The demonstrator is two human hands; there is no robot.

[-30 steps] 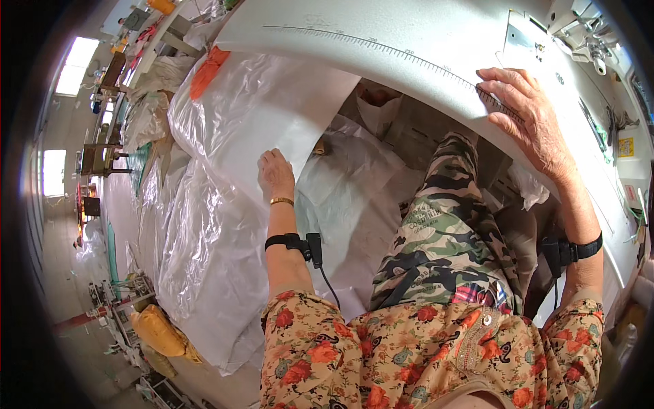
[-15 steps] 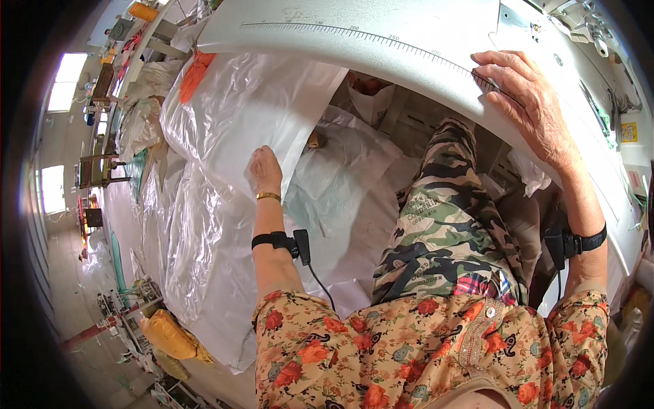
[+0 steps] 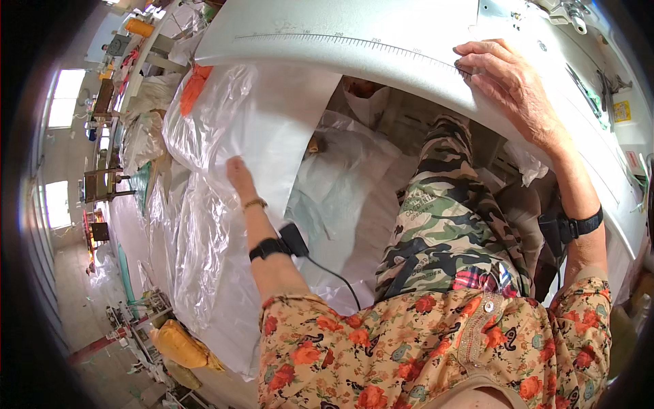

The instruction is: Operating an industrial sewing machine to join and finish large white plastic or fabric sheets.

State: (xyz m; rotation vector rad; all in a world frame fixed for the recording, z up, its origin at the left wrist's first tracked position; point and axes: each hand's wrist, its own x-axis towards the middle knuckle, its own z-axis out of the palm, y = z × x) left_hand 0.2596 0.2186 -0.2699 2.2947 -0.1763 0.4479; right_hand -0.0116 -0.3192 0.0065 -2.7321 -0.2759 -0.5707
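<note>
- The left hand (image 3: 235, 170), left of centre in the frame, lies on the white sheet (image 3: 286, 129) hanging from the surface (image 3: 354, 61); whether its grip pinches the sheet or just presses flat, I cannot tell.
- The right hand (image 3: 507, 85), upper right, rests with its fingers spread and flat on the surface's edge, holding nothing.
- The clear plastic film (image 3: 197, 225) bunched beside the left hand looks slippery; a loose hold could let the sheet slide to the floor.
- The wrist cable (image 3: 327, 269) could snag.
</note>
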